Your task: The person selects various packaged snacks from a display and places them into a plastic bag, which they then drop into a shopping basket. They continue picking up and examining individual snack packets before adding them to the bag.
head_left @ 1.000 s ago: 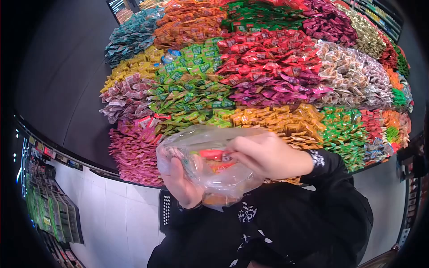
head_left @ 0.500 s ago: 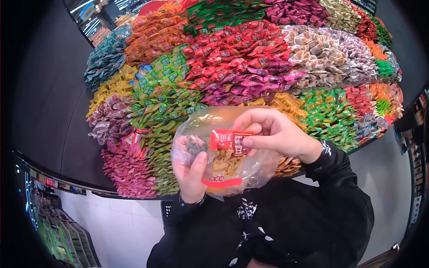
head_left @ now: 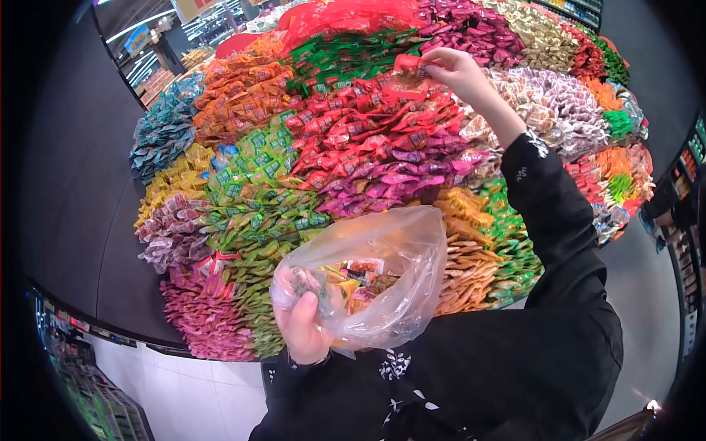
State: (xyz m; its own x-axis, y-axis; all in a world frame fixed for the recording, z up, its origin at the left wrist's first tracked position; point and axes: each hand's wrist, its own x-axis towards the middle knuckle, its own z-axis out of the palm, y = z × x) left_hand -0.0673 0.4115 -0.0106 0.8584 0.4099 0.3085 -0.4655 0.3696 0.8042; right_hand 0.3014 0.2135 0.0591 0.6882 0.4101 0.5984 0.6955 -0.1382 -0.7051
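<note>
My left hand (head_left: pixel 304 332) is closed round the gathered side of a clear plastic bag (head_left: pixel 418 253), its thumb on top. The bag hangs wide-mouthed in front of my body, with several small wrapped snacks (head_left: pixel 362 283) showing inside. Stretched far forward, my right hand (head_left: pixel 462 75) pinches a red-topped snack packet (head_left: pixel 409 76) between thumb and fingers. That packet overlaps the far part of the red packet pile (head_left: pixel 368 128) in this view, close to the green packets (head_left: pixel 346 62) behind it.
Piles of wrapped snacks cover the display, among them purple packets (head_left: pixel 397 180), light green packets (head_left: pixel 254 165) and teal packets (head_left: pixel 165 117). A dark counter border (head_left: pixel 92 213) runs along the left. Shelves (head_left: pixel 691 272) stand at the right edge, near part of another person (head_left: pixel 665 219).
My right hand has moved from over the bag up and forward to the far red pile, carrying the packet. The bag's mouth now shows its contents, and the view has shifted slightly.
</note>
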